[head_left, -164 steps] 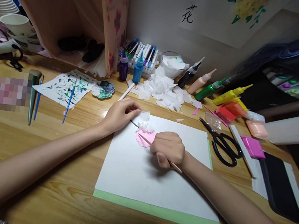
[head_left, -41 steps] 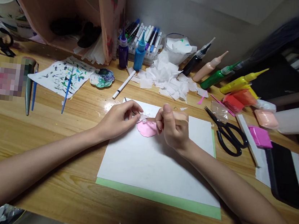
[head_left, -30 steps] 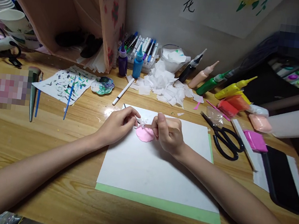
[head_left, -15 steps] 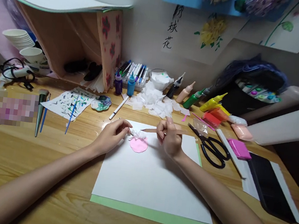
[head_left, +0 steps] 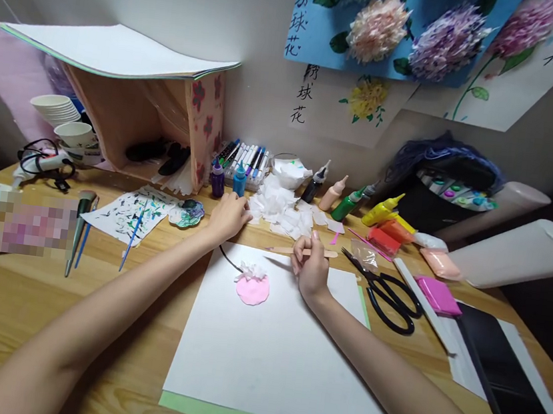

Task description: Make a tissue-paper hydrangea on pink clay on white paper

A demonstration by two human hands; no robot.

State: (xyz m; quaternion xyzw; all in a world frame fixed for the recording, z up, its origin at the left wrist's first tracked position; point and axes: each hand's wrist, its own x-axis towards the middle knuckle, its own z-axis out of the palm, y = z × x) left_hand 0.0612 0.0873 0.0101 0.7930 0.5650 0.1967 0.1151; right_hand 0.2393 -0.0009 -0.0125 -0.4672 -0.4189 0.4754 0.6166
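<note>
My left hand [head_left: 229,216] is at the left edge of a heap of small white paper pieces [head_left: 276,207]. Its fingers are bent together, and whatever they pinch cannot be made out. In my right hand [head_left: 311,265] a flat wooden stick [head_left: 278,249] is gripped, its tip pointing left above a white sheet [head_left: 284,349]. On that sheet lies a flat pink disc [head_left: 253,290], apparently clay, with crumpled white paper bits [head_left: 252,271] along its upper edge. A thin dark curved line [head_left: 230,259] runs from the disc up and left.
Black-handled scissors [head_left: 391,295] lie right of the sheet, near a pink packet [head_left: 439,296]. Paint bottles [head_left: 347,205] stand behind, around the heap. Brushes [head_left: 133,233] and a paint-smeared paper [head_left: 124,215] lie left. A box with an open front [head_left: 202,134] stands at the back left.
My left hand has moved from the pink disc up to the white paper heap. My right hand still holds the stick, near the disc. The view has tilted up.
</note>
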